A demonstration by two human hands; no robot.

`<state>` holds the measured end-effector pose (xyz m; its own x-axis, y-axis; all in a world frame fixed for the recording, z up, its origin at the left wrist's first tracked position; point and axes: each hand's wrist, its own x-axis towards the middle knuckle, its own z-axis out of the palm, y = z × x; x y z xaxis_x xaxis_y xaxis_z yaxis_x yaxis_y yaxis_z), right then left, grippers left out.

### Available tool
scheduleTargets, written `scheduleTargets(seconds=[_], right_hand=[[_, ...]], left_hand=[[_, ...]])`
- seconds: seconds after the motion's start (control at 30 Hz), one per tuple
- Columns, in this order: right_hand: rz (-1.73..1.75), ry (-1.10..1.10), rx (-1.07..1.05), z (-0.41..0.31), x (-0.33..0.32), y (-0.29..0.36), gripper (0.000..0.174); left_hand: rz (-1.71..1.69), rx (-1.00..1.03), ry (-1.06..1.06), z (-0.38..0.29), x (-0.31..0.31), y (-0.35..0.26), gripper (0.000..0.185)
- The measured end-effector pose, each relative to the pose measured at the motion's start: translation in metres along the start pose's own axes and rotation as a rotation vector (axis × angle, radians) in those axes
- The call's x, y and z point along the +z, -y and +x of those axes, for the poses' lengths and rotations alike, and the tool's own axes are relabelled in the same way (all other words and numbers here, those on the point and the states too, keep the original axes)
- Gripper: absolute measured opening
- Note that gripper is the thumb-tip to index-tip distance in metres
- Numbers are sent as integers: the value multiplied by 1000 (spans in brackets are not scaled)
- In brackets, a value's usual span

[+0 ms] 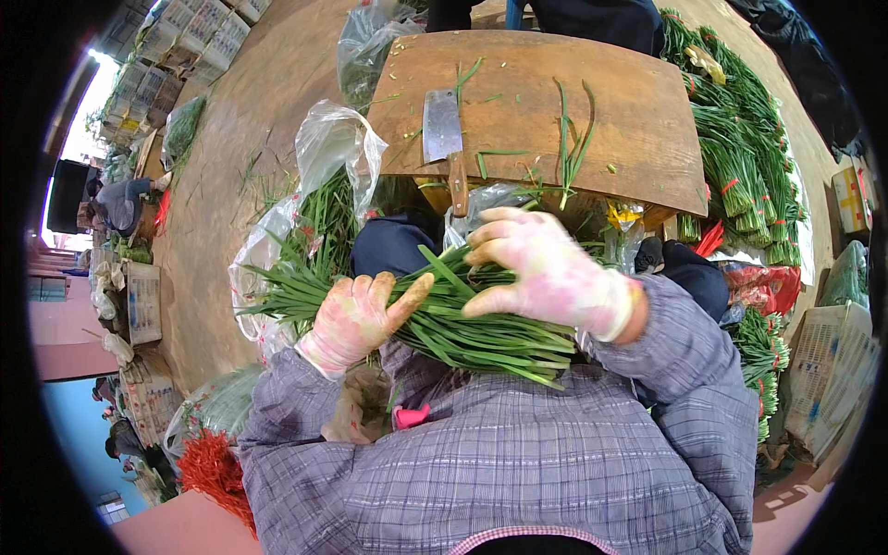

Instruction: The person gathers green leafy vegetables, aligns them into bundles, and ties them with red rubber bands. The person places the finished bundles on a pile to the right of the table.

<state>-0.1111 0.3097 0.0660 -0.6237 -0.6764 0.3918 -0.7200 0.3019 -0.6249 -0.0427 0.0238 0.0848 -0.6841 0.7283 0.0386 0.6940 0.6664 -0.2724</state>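
Observation:
Across the person's lap lies a loose bundle of flat green garlic chives [479, 326], leaf tips to the left and pale stems to the right. My left hand [368, 316], in a stained white and pink glove, grips the leafy part of the bundle. Over the upper right side is my right hand [534, 267], gloved too and slightly blurred, its fingers spread and apart; whether it touches the leaves is unclear. In front, a cleaver [442, 128] with a wooden handle rests on a wooden board [638, 132] among loose leaves.
Plastic bags of chives [326, 229] stand left of the knees. Tied chive bundles [735, 159] are stacked at right, near red strips [709, 239] and a plastic crate [825, 374]. Red ties [211, 472] lie at lower left. Another person [121, 205] sits far left; someone's dark-clothed legs are beyond the board.

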Motion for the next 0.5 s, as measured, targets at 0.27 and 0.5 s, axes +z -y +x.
scheduleTargets(seconds=[0.27, 0.5], right_hand=[[1165, -277, 572, -15, -36, 14, 19], [1461, -499, 352, -78, -68, 10, 34]], left_hand=[[43, -39, -196, -1, 8, 10, 58], [55, -104, -300, -16, 19, 13, 53]])
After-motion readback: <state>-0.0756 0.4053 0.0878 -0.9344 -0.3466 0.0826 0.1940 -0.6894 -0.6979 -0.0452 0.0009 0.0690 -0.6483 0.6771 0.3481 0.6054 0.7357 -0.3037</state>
